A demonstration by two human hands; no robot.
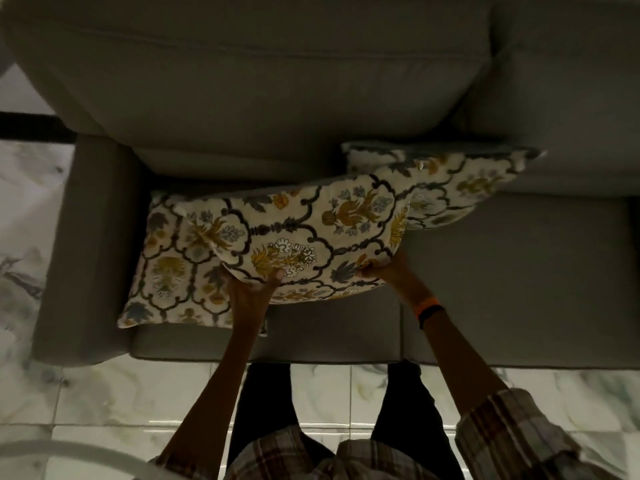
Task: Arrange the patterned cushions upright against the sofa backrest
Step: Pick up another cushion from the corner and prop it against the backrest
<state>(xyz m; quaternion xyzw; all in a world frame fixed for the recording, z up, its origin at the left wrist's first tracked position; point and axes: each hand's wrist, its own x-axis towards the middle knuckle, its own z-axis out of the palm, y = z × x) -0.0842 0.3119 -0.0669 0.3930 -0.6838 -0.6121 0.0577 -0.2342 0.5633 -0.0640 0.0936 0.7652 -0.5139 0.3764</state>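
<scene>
While unlabelled, floral cushion in both hands.

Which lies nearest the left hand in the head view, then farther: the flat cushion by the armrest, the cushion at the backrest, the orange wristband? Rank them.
From the left hand:
1. Flat cushion, just left of it by the armrest.
2. Orange wristband, to the right on the other wrist.
3. Backrest cushion, up and far right.

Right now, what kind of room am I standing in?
Most likely a home living room. A grey fabric sofa fills the view, patterned cushions sit on its seat with both hands gripping one, and the floor is glossy marble-look tile.
</scene>
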